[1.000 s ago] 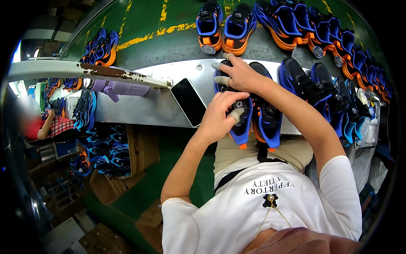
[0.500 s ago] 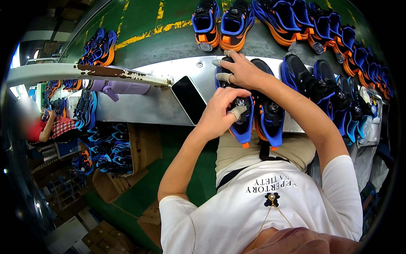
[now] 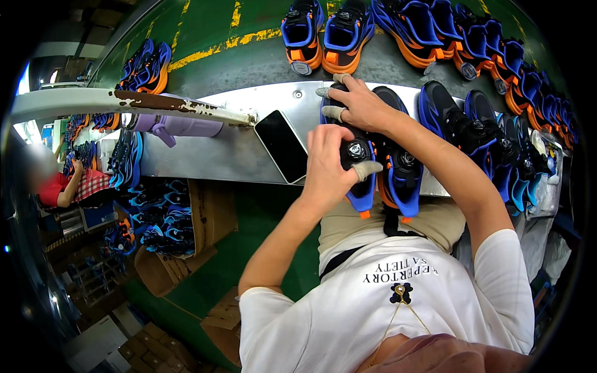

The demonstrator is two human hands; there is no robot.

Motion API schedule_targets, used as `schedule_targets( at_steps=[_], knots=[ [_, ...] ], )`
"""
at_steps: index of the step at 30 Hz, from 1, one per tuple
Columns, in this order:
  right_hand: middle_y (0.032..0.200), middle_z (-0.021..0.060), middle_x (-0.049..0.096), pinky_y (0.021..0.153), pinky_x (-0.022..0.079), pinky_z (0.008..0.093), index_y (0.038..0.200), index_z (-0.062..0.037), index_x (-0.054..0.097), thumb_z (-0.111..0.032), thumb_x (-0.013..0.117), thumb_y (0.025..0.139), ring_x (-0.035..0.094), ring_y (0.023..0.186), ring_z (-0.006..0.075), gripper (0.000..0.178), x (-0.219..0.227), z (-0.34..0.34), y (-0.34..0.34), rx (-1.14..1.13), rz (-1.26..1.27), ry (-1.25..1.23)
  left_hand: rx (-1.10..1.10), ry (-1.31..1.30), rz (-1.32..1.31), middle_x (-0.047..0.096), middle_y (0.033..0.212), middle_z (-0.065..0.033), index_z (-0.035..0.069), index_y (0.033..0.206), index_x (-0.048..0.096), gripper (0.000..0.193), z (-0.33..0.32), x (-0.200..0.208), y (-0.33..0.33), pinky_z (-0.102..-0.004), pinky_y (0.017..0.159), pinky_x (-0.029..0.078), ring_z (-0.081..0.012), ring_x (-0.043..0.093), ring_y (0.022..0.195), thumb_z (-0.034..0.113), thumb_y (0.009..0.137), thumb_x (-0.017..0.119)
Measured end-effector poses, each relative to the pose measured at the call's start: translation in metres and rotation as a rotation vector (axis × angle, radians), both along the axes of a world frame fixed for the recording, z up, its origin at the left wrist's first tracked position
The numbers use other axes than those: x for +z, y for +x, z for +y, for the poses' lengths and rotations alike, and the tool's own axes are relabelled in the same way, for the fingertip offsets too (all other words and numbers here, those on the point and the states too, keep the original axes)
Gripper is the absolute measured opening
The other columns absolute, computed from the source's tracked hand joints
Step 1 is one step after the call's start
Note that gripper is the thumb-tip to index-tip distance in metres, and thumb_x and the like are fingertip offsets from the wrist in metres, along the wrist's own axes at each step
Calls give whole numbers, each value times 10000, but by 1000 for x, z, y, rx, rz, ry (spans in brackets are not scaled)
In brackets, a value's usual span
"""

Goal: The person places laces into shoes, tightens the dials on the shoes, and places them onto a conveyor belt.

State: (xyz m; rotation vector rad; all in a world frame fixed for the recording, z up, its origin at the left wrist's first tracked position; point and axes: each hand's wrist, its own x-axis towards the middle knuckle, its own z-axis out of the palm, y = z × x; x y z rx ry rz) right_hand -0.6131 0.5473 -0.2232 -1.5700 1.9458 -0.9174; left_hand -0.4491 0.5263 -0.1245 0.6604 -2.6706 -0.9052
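Observation:
A black and blue sneaker [image 3: 360, 201] with a round dial and an orange heel tab lies on the metal bench in front of me, heel toward me. My left hand [image 3: 329, 158] grips its side near the dial, fingers bent over the upper and the covered thumb across the opening. Over the toe end, my right hand [image 3: 367, 109] curls its fingers, several of them in pale finger covers. My hands partly hide the sneaker's toe and middle. Touching it on the right is its twin, a matching sneaker [image 3: 403, 200], under my right wrist.
A phone [image 3: 281, 147] and a purple bottle [image 3: 180, 125] lie on the metal bench [image 3: 236, 163], beside a chipped white bar [image 3: 68, 104]. More sneakers [image 3: 438, 112] stand to the right and along the far side [image 3: 410, 31]. Cardboard boxes [image 3: 211, 214] sit below left; a co-worker [image 3: 59, 186] is at far left.
My left hand has shifted slightly right along the sneaker, and its thumb has stretched out further across the opening. The dial shows more plainly. My right hand stays at the toe.

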Motion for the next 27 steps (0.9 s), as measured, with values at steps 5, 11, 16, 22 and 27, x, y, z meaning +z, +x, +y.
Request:
schedule_targets(
  at_steps=[5, 11, 16, 22, 27],
  knots=[
    [1356, 235, 415, 1031, 373, 477, 1270, -141, 588, -324, 621, 876, 430, 1198, 439, 436, 5, 2, -4, 11, 25, 78, 164, 222, 131, 557, 916, -70, 30, 916, 585, 377, 11, -24, -3, -368, 834, 424, -254, 512, 942, 223, 692, 818],
    [1361, 233, 413, 1026, 375, 472, 1249, -124, 598, -326, 630, 871, 431, 1201, 431, 430, 6, 0, -4, 6, -9, 58, -60, 200, 113, 571, 966, -88, 31, 932, 587, 367, -1, -9, -3, -374, 878, 418, -276, 507, 984, 209, 700, 809],
    [1360, 233, 418, 1030, 372, 468, 1255, -131, 597, -324, 633, 868, 426, 1212, 430, 433, 3, 1, -3, 2, -8, 79, 351, 54, 158, 572, 971, -100, 36, 900, 576, 332, 34, -23, -7, -380, 835, 418, -292, 505, 980, 185, 710, 803],
    [1328, 236, 440, 1001, 398, 476, 1210, -139, 612, -225, 631, 807, 466, 1131, 442, 412, 1, 2, 0, -13, -4, -45, -163, 322, 200, 594, 992, -78, 39, 956, 593, 352, -13, -28, 5, -371, 908, 408, -282, 513, 983, 243, 740, 783],
    [1353, 238, 433, 1024, 377, 467, 1241, -123, 603, -327, 640, 866, 437, 1198, 437, 429, 3, 0, -3, -10, -14, 25, 329, 157, 229, 556, 1074, -113, 35, 981, 561, 439, 35, -32, -7, -367, 901, 415, -274, 484, 1032, 226, 694, 833]
  ],
)
